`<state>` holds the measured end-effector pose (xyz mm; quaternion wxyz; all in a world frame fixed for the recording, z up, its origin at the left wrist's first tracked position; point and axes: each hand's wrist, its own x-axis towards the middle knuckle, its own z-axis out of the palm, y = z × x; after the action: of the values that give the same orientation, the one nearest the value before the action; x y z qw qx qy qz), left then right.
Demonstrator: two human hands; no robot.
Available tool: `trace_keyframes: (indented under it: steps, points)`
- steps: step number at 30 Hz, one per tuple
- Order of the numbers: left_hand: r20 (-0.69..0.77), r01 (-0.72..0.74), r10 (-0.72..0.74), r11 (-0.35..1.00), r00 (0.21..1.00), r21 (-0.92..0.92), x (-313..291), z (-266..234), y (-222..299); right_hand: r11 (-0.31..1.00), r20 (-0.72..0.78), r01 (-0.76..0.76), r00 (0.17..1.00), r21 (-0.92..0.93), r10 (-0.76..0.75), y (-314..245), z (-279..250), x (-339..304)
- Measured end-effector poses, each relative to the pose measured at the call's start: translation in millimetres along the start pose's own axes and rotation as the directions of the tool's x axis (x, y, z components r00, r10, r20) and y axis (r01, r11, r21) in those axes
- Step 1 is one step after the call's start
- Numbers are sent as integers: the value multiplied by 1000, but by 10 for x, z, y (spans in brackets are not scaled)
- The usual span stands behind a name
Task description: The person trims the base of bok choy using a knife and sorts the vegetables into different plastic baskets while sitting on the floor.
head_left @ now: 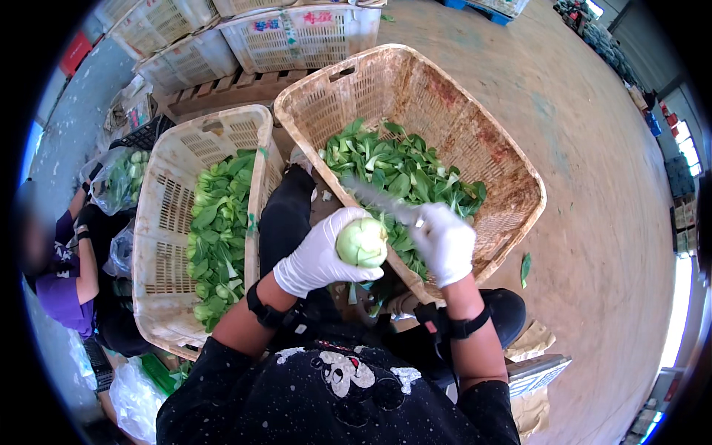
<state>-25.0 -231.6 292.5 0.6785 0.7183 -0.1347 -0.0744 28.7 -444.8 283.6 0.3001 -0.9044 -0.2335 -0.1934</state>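
My left hand, in a white glove, is closed round a pale green head of bok choy, its rounded base turned up toward me. In my gloved right hand is a knife, whose blade points up and left and is smeared by motion. The blade is over the near edge of a large brown-stained crate, apart from the bok choy. Loose green leaves lie inside that crate. To the left, a whitish crate holds many heads of bok choy.
Stacked white crates stand on a wooden pallet at the back. A co-worker in a purple top sits at far left beside a clear bag of greens. One fallen leaf lies on the floor at right.
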Motion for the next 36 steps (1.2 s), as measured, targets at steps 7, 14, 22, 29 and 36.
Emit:
trace_keyframes:
  steps: [7,14,22,29,36]
  points:
    - [33,68,-62,959,998,-274,-24,-68,-170,963,101,118,984,242,-145,-377,-169,-2]
    - [61,153,-142,949,988,-275,-90,-19,-148,973,84,145,983,182,-162,-111,-12,-87]
    - [-28,-51,45,950,999,-308,-303,-75,144,935,283,-308,894,-175,347,293,135,-43]
    - [-803,-125,42,991,594,-41,-2324,-1122,829,-770,835,-424,491,477,247,-316,618,-523]
    - [-805,225,-335,843,-489,-488,-5956,-946,-821,-782,992,-621,53,-54,-111,-1022,690,-1264]
